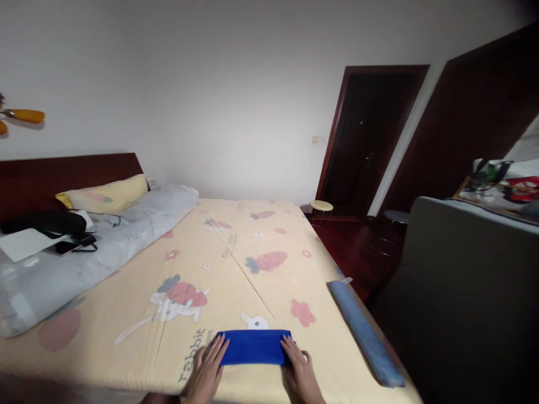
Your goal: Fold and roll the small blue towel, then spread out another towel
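A folded bright blue cloth (255, 348) lies as a flat rectangle near the front edge of the bed. My left hand (209, 365) rests on its left end, fingers stretched forward over the fabric and the thumb apart. Over the right end lies my right hand (300, 365), also with its fingers extended on top and the thumb out to the side. Neither hand visibly grips the cloth. Under it is a cream bedsheet (227, 280) with rabbit and carrot prints. To the right, a rolled blue-grey cloth (364, 331) lies along the bed's edge.
A grey quilt (138, 224) lies along the left, with a phone (66, 247), a black bag (46, 223) and a yellow pillow (105, 193) nearby. Past the bed's right side are a round stool (321, 206), a dark grey panel (467, 292) and a cluttered table (501, 193).
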{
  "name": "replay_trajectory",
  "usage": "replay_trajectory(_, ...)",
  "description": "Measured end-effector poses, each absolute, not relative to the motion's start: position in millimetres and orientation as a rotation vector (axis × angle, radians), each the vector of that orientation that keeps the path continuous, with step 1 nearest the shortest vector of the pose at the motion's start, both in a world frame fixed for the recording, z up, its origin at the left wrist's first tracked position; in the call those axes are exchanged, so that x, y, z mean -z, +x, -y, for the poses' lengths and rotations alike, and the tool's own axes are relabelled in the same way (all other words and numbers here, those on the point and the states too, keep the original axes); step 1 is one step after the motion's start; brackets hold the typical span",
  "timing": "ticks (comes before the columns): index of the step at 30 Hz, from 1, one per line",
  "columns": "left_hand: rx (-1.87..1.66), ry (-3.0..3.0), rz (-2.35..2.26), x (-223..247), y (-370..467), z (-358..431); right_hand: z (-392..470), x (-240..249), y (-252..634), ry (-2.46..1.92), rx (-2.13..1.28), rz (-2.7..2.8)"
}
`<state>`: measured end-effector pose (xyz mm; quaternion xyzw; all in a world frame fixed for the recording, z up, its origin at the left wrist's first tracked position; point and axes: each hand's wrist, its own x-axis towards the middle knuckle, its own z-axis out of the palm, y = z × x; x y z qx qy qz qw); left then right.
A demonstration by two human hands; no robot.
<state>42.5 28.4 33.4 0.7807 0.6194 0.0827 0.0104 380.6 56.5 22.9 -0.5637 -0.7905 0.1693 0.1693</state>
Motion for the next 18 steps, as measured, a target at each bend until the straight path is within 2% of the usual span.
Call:
replay_trajectory(8, -0.407, 2.303, -1.976, -44.9, 24.0, -36.1, -62.9, -36.4, 377.4, -1.688, -0.382, 2.152)
replay_trajectory(15, -0.586, 1.995, -1.774, -61.1, 11.7, -44.5, -68.0, -66.2, 388.4, -1.630, -0.733, 2.023)
replay_trajectory(18, -0.549, 1.897, -1.847, -56.3, 9.9, -48.2, -73.8, -61.4, 392.2, -1.690, -0.742, 1.989)
